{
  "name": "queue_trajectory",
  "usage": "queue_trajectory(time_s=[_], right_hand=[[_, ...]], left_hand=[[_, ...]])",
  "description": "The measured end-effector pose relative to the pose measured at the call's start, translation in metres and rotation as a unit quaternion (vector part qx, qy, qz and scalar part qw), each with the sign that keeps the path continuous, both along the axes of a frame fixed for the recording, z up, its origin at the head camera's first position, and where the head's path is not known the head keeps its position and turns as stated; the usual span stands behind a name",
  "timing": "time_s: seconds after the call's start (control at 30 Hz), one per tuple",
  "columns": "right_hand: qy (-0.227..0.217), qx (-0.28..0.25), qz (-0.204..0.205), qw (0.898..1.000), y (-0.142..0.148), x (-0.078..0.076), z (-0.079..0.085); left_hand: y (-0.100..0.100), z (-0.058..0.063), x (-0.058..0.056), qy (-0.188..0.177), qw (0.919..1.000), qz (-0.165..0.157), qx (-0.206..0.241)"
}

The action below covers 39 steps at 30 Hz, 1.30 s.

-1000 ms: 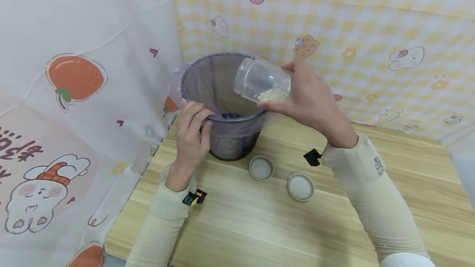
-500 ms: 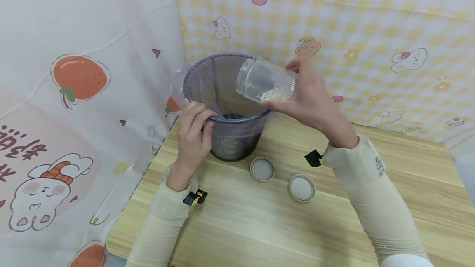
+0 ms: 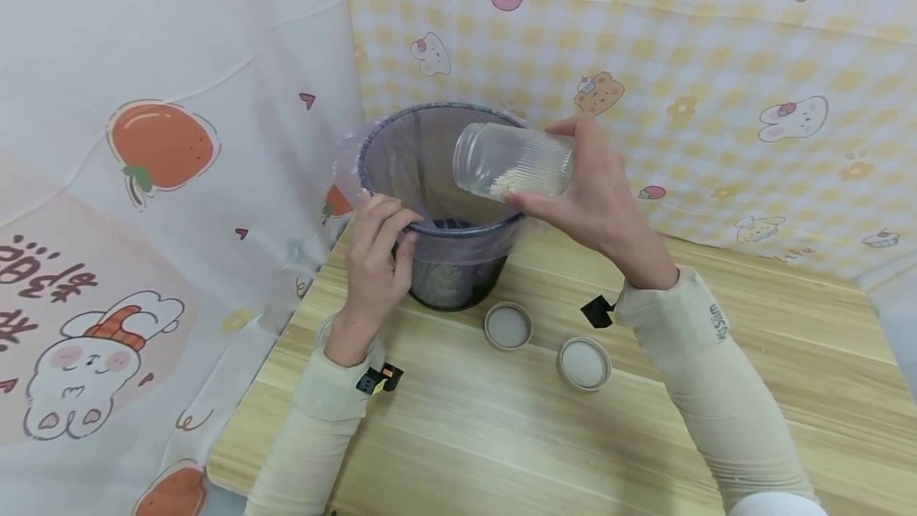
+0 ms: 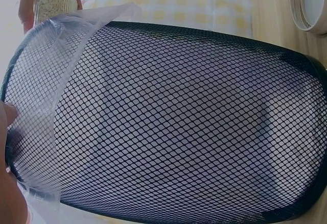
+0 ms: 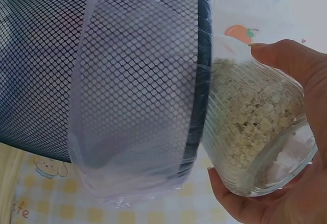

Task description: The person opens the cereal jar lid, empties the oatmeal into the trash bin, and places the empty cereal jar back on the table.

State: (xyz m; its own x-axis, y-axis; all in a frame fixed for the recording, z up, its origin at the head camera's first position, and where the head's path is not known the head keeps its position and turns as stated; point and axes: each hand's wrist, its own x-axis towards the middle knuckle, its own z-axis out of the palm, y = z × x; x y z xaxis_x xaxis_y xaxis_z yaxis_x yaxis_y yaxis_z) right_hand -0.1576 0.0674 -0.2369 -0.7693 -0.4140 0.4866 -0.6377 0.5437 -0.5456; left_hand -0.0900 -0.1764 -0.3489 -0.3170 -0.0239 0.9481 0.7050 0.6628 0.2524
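A black mesh wastebasket stands upright on the table, lined with a thin translucent purple bag folded over its rim. My left hand grips the near-left rim, fingers over the edge and thumb outside. Above the right part of the opening, my right hand holds a clear ribbed jar nearly on its side, mouth pointing left into the basket. Pale oat-like flakes lie along the jar's lower side and base. In the right wrist view, fingers and thumb curl round the jar near its base.
Two round lids lie on the wooden table in front of the wastebasket. A clear round item is partly hidden behind the left wrist. Patterned cloths hang close behind and to the left.
The jar's mouth has dipped slightly, so the jar lies closer to level, and the flakes spread a little further toward the mouth. My left hand stays on the rim.
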Motion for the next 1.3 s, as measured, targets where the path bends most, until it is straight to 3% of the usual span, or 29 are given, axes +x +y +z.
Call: queue_trajectory(time_s=[0.33,0.7,0.97,1.17,1.3], right_hand=[[0.008,-0.025,-0.006,1.0,-0.002,0.0,-0.006],[0.063,-0.118,-0.02,0.991,-0.001,0.003,-0.025],[0.029,-0.167,-0.045,0.985,-0.004,0.008,-0.031],[0.033,-0.171,-0.05,0.983,-0.006,0.008,-0.032],[0.045,-0.181,-0.042,0.981,-0.011,0.015,-0.023]], left_hand=[[-0.002,0.0,0.001,-0.01,0.9999,0.002,-0.001],[-0.002,-0.001,0.001,-0.006,1.0,-0.002,0.001],[-0.003,-0.001,-0.001,-0.008,1.0,-0.003,-0.002],[-0.004,-0.002,0.0,-0.006,1.0,-0.003,-0.001],[-0.004,-0.002,0.001,-0.004,1.0,-0.002,-0.001]])
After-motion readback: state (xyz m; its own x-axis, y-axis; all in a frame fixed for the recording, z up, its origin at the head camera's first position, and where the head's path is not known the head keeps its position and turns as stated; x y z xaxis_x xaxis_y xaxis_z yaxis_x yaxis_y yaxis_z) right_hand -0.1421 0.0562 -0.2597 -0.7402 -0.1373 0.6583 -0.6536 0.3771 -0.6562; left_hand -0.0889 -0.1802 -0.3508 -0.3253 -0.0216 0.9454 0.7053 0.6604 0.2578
